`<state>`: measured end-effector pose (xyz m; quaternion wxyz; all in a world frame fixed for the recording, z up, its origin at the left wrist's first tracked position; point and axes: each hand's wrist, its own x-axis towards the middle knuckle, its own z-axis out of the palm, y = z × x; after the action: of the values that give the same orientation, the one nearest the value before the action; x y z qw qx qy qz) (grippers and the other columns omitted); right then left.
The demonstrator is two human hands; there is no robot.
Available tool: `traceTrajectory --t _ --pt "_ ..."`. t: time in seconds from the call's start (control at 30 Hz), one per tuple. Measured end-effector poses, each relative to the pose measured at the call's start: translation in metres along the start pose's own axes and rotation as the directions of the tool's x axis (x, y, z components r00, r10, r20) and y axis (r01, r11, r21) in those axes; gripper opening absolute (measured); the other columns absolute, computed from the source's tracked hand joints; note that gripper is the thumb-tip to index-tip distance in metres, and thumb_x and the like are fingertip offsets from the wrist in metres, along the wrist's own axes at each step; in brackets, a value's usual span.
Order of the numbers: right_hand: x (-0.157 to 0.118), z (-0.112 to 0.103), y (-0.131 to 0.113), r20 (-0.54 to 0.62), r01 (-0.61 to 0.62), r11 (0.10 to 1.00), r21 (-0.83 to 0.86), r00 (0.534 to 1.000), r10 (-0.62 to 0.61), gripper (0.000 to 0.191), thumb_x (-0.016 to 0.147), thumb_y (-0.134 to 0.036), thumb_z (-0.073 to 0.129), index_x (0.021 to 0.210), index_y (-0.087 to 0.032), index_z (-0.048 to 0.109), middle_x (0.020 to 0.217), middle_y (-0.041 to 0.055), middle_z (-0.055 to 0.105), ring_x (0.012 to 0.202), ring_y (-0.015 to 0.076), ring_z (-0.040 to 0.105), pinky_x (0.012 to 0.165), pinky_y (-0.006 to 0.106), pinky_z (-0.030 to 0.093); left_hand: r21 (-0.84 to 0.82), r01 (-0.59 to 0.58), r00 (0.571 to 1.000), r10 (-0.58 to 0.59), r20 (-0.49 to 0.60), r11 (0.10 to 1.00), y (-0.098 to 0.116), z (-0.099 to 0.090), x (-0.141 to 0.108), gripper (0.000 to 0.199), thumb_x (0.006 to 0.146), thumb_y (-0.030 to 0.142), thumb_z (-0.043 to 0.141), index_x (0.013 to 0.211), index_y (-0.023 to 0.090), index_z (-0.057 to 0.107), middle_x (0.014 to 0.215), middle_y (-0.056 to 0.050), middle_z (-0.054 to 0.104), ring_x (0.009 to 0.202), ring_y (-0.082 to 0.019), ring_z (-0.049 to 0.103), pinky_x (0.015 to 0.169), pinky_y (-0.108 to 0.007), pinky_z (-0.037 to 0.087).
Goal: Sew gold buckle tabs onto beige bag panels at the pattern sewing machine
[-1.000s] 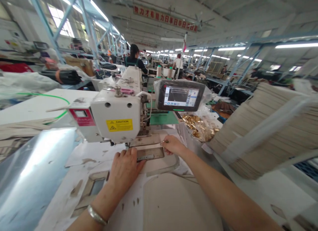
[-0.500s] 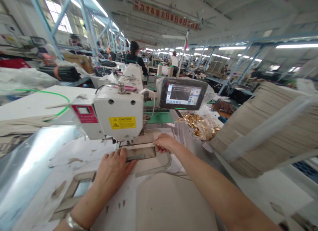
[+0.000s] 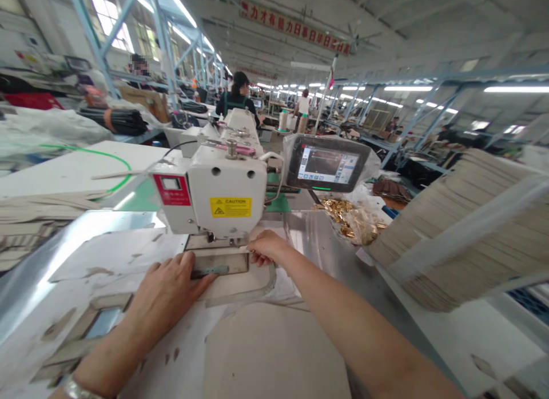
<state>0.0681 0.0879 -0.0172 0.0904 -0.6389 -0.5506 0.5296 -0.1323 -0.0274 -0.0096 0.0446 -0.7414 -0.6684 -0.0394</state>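
Note:
A white sewing machine head [image 3: 229, 187] stands over a beige piece [image 3: 240, 282] with a rectangular frame [image 3: 221, 262] on it. My left hand [image 3: 174, 276] lies on the frame's left end, its thumb stretched along the near side beside a small grey-green strip [image 3: 214, 270]. At the frame's right end, my right hand [image 3: 266, 247] has its fingers curled and pinched at the end of a narrow pale strip [image 3: 223, 251]; what the fingertips hold is too small to name. A larger beige panel [image 3: 274, 353] lies nearer to me.
A control screen [image 3: 328, 166] stands behind the machine. Gold metal parts [image 3: 341, 216] lie in plastic at the right, beside a tall beige stack [image 3: 467, 233]. An empty-centred frame [image 3: 88, 330] lies at the left. A person [image 3: 238, 96] sits farther back.
The machine head has shifted right in view, while both hands, the frame and the beige piece have slid left relative to it. Both hands keep their positions on the frame.

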Motion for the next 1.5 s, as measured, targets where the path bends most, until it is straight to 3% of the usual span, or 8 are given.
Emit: traceTrajectory --t 0.13,0.27,0.5,0.73,0.97,1.1,1.37,1.5 --pt "0.001 0.01 -0.009 0.024 0.014 1.0 0.026 1.0 -0.015 0.018 0.081 -0.013 0.058 0.063 -0.014 0.055 0.041 -0.002 0.056 0.034 0.0095 0.053 0.033 0.015 0.038 0.017 0.019 1.0 -0.019 -0.02 1.0 -0.014 0.003 0.001 0.044 0.089 0.057 0.033 0.092 0.018 0.054 0.094 -0.014 0.069 0.092 -0.034 0.066 0.08 -0.045 0.045" --pt "0.0 0.004 -0.015 0.016 0.014 0.999 0.035 1.0 -0.014 0.016 0.083 -0.011 0.056 0.068 -0.014 0.055 0.042 -0.0031 0.056 0.034 0.0086 0.053 0.034 0.014 0.037 -0.007 0.003 0.999 -0.003 -0.051 1.0 -0.013 0.006 0.008 0.043 0.089 0.056 0.034 0.094 0.018 0.055 0.096 -0.014 0.069 0.092 -0.034 0.066 0.08 -0.045 0.045" --pt "-0.012 -0.025 -0.006 0.018 -0.042 0.999 0.026 0.999 0.042 0.022 0.09 -0.013 0.05 0.069 -0.013 0.053 0.043 -0.003 0.056 0.032 0.0085 0.052 0.036 0.015 0.038 -0.019 -0.04 0.997 0.039 -0.065 0.999 0.015 0.008 0.015 0.039 0.091 0.049 0.037 0.099 0.015 0.055 0.1 -0.015 0.068 0.095 -0.033 0.065 0.082 -0.043 0.044" --pt "-0.007 -0.049 0.019 -0.008 -0.041 0.998 0.04 0.999 0.041 0.015 0.087 -0.013 0.053 0.072 -0.015 0.051 0.047 -0.0024 0.059 0.034 0.0102 0.054 0.037 0.017 0.039 -0.081 -0.078 0.997 0.078 0.007 0.994 0.037 0.004 0.013 0.034 0.093 0.036 0.039 0.11 0.012 0.056 0.101 -0.016 0.069 0.1 -0.031 0.063 0.084 -0.042 0.045" --pt "-0.009 -0.074 0.039 -0.045 -0.055 0.996 0.065 0.997 0.058 0.011 0.087 -0.013 0.054 0.077 -0.017 0.049 0.047 -0.003 0.059 0.034 0.0099 0.053 0.038 0.017 0.039 -0.154 -0.157 0.983 0.169 0.071 0.976 0.056 0.0 0.01 0.031 0.091 0.026 0.046 0.116 0.015 0.06 0.126 -0.015 0.064 0.11 -0.028 0.06 0.094 -0.043 0.044" --pt "-0.012 -0.086 0.047 -0.085 -0.073 0.995 0.065 0.993 0.078 0.011 0.088 -0.014 0.054 0.078 -0.017 0.049 0.046 -0.0043 0.057 0.033 0.009 0.052 0.038 0.016 0.037 -0.184 -0.18 0.977 0.197 0.077 0.966 0.067 -0.002 0.01 0.029 0.091 0.024 0.044 0.113 0.015 0.061 0.123 -0.015 0.064 0.112 -0.029 0.059 0.096 -0.044 0.044" --pt "-0.014 -0.086 0.056 -0.138 -0.01 0.994 0.105 0.99 0.025 0.009 0.085 -0.013 0.053 0.077 -0.017 0.05 0.048 -0.004 0.059 0.034 0.0092 0.054 0.037 0.015 0.038 -0.368 -0.134 0.943 0.232 0.237 0.92 0.106 -0.02 0.0 0.025 0.091 0.026 0.041 0.101 0.018 0.063 0.111 -0.013 0.064 0.104 -0.025 0.062 0.093 -0.04 0.048" --pt "-0.016 -0.085 0.056 -0.149 0.032 0.993 0.113 0.989 -0.014 0.008 0.082 -0.012 0.055 0.076 -0.017 0.051 0.048 -0.0041 0.059 0.034 0.0086 0.053 0.037 0.015 0.04 -0.454 -0.164 0.896 0.325 0.303 0.876 0.123 -0.022 -0.007 0.034 0.079 0.033 0.057 0.11 0.02 0.063 0.12 -0.013 0.061 0.11 -0.027 0.06 0.096 -0.041 0.048"
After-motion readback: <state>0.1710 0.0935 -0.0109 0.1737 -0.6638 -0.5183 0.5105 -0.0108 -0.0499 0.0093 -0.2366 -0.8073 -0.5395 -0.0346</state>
